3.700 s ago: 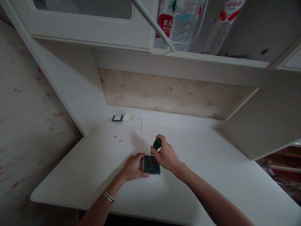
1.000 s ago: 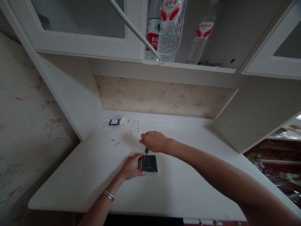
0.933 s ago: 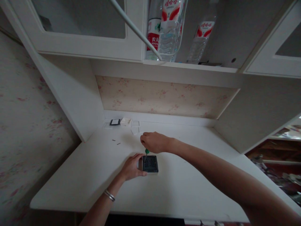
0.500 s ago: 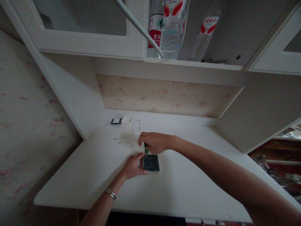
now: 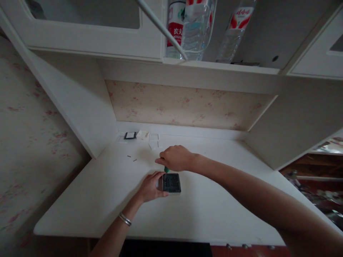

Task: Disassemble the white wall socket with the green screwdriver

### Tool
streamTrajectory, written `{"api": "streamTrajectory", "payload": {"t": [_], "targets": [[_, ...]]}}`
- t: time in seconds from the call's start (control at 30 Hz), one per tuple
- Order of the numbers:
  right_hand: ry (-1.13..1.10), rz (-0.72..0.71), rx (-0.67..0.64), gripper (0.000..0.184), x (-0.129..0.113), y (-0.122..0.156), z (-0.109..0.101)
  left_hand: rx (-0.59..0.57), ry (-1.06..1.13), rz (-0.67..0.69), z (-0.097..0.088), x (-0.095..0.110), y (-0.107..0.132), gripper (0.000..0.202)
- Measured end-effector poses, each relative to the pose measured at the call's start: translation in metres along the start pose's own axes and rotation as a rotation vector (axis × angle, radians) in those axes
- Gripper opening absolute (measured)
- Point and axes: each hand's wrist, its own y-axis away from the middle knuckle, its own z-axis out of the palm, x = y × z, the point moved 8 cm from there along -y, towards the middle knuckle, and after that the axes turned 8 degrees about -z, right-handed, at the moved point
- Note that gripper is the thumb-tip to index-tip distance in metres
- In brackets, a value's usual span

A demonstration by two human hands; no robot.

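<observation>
A dark square switch module [image 5: 172, 183] lies on the white desk [image 5: 214, 207]. My left hand [image 5: 150, 186] grips its left edge, fingers curled round it. My right hand [image 5: 175, 158] is closed over a green-handled screwdriver [image 5: 166, 170], which stands nearly upright with its tip down on the module's near-left corner. Most of the handle is hidden in my fist. A silver bracelet [image 5: 125, 218] sits on my left wrist.
Near the desk's back left lie a small black-framed part [image 5: 130, 135], white plates [image 5: 154, 141] and two tiny screws [image 5: 132, 158]. Water bottles [image 5: 198, 28] stand on the shelf above. A white cabinet side panel [image 5: 80, 103] walls the left.
My right hand has turned over the top of the screwdriver, hiding the green handle that showed earlier. The left hand and module stayed put; the camera shifted slightly.
</observation>
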Motion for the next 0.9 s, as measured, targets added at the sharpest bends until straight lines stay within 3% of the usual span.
{"api": "streamTrajectory", "payload": {"t": [0.1, 0.13, 0.2, 0.3, 0.4, 0.5, 0.57, 0.67, 0.77, 0.83, 0.9], "targets": [[-0.084, -0.124, 0.024, 0.032, -0.005, -0.002, 0.001, 0.008, 0.012, 0.005, 0.0, -0.001, 0.0, 0.084], [-0.114, -0.152, 0.012, 0.04, -0.006, -0.002, 0.002, 0.004, 0.016, 0.009, 0.0, -0.001, 0.0, 0.084], [-0.118, -0.12, -0.019, 0.048, -0.003, -0.001, 0.005, -0.008, 0.018, 0.006, 0.001, -0.001, 0.0, 0.083], [-0.066, -0.01, 0.01, 0.038, 0.005, 0.001, 0.004, -0.007, 0.008, -0.006, 0.002, -0.003, 0.0, 0.083], [-0.089, -0.077, 0.056, 0.032, 0.0, 0.001, 0.002, 0.017, 0.006, 0.007, 0.001, -0.002, 0.0, 0.085], [-0.161, -0.198, 0.008, 0.046, -0.008, 0.003, 0.004, 0.014, 0.01, 0.019, 0.001, -0.002, 0.001, 0.084], [-0.149, -0.148, -0.002, 0.049, -0.005, 0.004, 0.004, 0.008, 0.008, 0.011, 0.002, -0.002, 0.001, 0.084], [-0.034, -0.015, 0.032, 0.037, 0.003, 0.005, -0.001, 0.0, 0.01, -0.011, 0.002, -0.003, 0.001, 0.084], [-0.035, -0.126, -0.014, 0.027, -0.01, 0.007, -0.002, -0.019, 0.026, -0.01, 0.001, -0.001, -0.001, 0.083], [-0.08, -0.192, -0.064, 0.034, -0.018, 0.008, -0.001, -0.036, 0.03, -0.004, -0.001, 0.003, -0.002, 0.081], [-0.075, -0.136, -0.067, 0.041, -0.014, 0.007, -0.001, -0.055, 0.009, -0.006, -0.003, 0.007, -0.003, 0.08]]}}
